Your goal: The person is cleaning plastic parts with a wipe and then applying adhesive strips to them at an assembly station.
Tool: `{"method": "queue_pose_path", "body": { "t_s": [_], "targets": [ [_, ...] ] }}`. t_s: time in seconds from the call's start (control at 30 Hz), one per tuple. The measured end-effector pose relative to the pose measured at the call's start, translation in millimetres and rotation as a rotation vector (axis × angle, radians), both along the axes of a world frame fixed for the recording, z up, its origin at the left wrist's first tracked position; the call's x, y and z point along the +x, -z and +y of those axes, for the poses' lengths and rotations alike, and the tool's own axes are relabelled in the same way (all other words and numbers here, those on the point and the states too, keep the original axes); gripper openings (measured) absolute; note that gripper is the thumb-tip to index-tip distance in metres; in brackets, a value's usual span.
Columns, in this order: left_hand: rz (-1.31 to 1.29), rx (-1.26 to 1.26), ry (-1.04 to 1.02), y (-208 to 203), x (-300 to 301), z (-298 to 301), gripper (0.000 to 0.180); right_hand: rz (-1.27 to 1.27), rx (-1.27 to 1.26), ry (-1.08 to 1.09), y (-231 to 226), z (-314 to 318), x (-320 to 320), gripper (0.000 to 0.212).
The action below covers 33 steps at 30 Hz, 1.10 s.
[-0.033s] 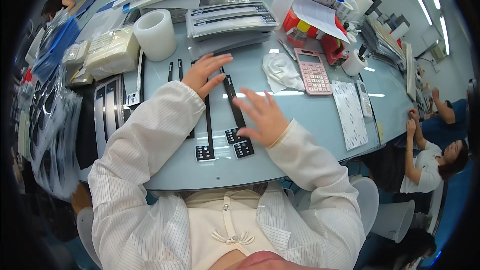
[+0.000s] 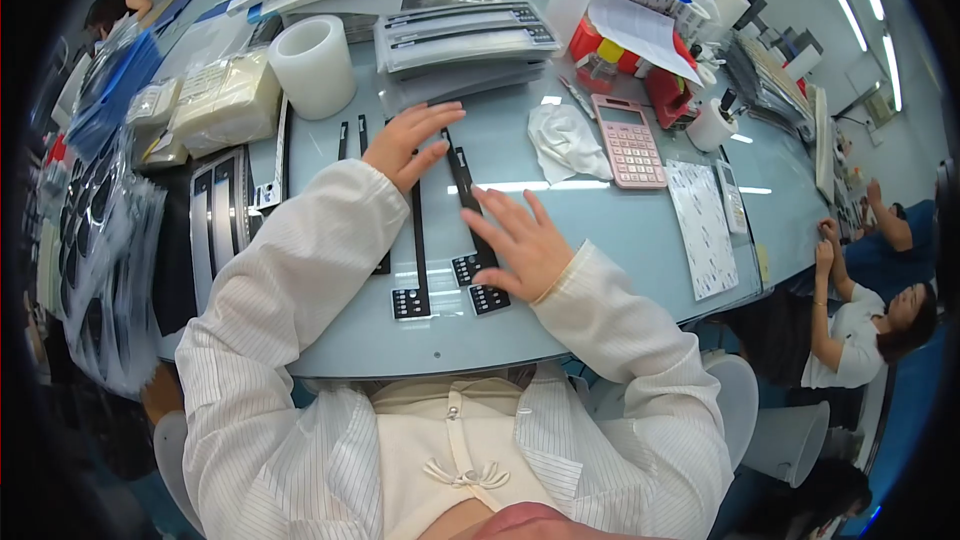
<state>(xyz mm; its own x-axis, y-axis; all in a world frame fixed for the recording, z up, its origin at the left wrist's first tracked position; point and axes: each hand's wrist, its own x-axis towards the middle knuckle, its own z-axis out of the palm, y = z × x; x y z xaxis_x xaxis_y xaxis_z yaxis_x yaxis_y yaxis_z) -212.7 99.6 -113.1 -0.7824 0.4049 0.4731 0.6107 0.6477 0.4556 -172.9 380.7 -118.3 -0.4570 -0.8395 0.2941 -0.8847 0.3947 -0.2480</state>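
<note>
Several thin black L-shaped strips lie on the glass tabletop, each with a wide foot bearing small light marks. One strip [image 2: 420, 250] runs straight toward me between my hands. To its right, two more strips [image 2: 463, 180] lie slanted and overlapping, their feet close together. My left hand [image 2: 405, 148] rests at the far ends of these strips with its fingers stretched out. Over the lower part of the slanted pair, my right hand [image 2: 532, 252] has its fingers spread, the fingertips at the strips; whether they touch is unclear. Further strips [image 2: 362, 135] are partly hidden under my left forearm.
A stack of clear-bagged strips [image 2: 465, 35] stands at the back. A roll of clear film [image 2: 312, 68] and wrapped packs [image 2: 225, 105] are behind left. To the right are a crumpled white cloth [image 2: 565, 143], a pink calculator [image 2: 630, 145] and a patterned sheet [image 2: 702, 230].
My right hand has come down and slightly toward me, with its fingers now lower over the slanted strips. My left hand has barely shifted.
</note>
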Motion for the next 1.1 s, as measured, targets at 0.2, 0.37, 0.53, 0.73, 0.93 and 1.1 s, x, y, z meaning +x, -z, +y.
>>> {"method": "queue_pose_path", "body": {
  "t_s": [0.2, 0.37, 0.53, 0.73, 0.93, 1.1],
  "targets": [
    [-0.209, -0.054, -0.159, -28.5, 51.9, -7.6, 0.042, -0.056, 0.26, -0.002, 5.8, 10.9, 30.5, 0.083],
    [-0.301, -0.321, -0.064, -15.0, 136.0, -6.1, 0.063, -0.095, 0.265, -0.068, 6.1, -1.9, 50.1, 0.079],
    [-0.398, -0.462, -0.065, -16.6, 173.5, 6.2, 0.079, -0.146, 0.202, -0.069, 5.0, -17.3, 55.0, 0.081],
    [-0.404, -0.416, -0.084, -14.6, 170.2, 4.6, 0.076, -0.166, 0.259, -0.003, -4.6, -10.8, 57.3, 0.091],
    [-0.346, -0.326, -0.106, -8.3, 153.0, 6.6, 0.07, -0.118, 0.303, 0.098, -3.0, 7.9, 38.5, 0.093],
    [-0.363, -0.287, -0.074, 0.5, 151.4, 7.2, 0.073, -0.162, 0.303, 0.073, 0.5, 8.8, 18.0, 0.093]
  ]
}}
